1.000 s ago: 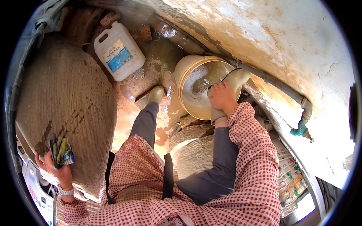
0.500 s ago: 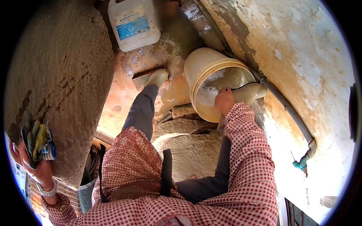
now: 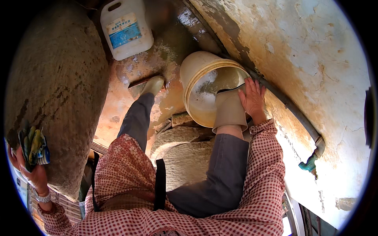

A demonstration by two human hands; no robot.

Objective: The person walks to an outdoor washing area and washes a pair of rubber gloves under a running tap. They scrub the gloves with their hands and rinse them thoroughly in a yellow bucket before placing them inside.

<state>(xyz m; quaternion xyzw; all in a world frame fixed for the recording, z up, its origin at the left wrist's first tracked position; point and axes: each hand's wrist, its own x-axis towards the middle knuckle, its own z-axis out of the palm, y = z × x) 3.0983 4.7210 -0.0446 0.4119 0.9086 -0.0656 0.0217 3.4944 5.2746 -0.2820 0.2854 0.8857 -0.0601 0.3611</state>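
Observation:
At the lower left, my left hand (image 3: 34, 173) is closed around a bundle of green and yellow work gloves (image 3: 33, 147), at the edge of a stone slab. My right hand (image 3: 254, 98) lies with fingers spread against the side of a beige rubber boot (image 3: 230, 108). My right leg (image 3: 228, 165) goes into this boot, and a strip of bare skin shows above its top. A whitish bucket (image 3: 204, 67) leans beside the wall, its mouth toward me, the boot in front of its right part. A matching boot (image 3: 152, 85) is on my left foot.
The big stone slab (image 3: 59, 78) rises on the left. A white jug (image 3: 132, 47) with a blue label stands on the wet floor ahead. A grey pipe (image 3: 295, 114) with a green tap (image 3: 308, 164) runs along the stained wall (image 3: 299, 51). Rough stone (image 3: 183, 157) lies between my legs.
My right leg has come forward into the boot. My right hand has moved from near the bucket's mouth to the boot's right side, fingers spread. My left hand stays with the gloves.

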